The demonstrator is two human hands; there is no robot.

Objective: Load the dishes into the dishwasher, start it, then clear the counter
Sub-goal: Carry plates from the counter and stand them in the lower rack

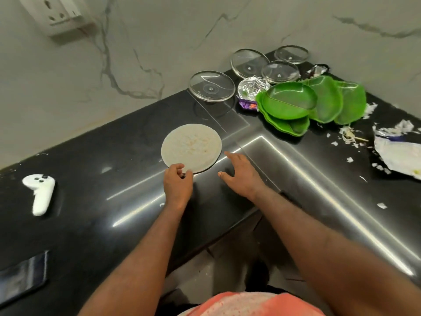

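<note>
A round grey-white plate [191, 147] with faint orange smears lies flat on the black counter [102, 174]. My left hand [177, 185] pinches its near rim between thumb and fingers. My right hand [241, 174] hovers just right of the plate with fingers spread, holding nothing. Several green leaf-shaped plates [289, 101] are stacked and overlapping at the back right. Several glass lids [211, 88] stand behind them near the marble wall.
Crumpled foil and a purple wrapper [249, 92] lie between lids and green plates. Torn paper and white scraps [396, 151] litter the right counter. A white controller [39, 193] and a dark phone [20, 277] lie at left. A socket [54, 12] is on the wall.
</note>
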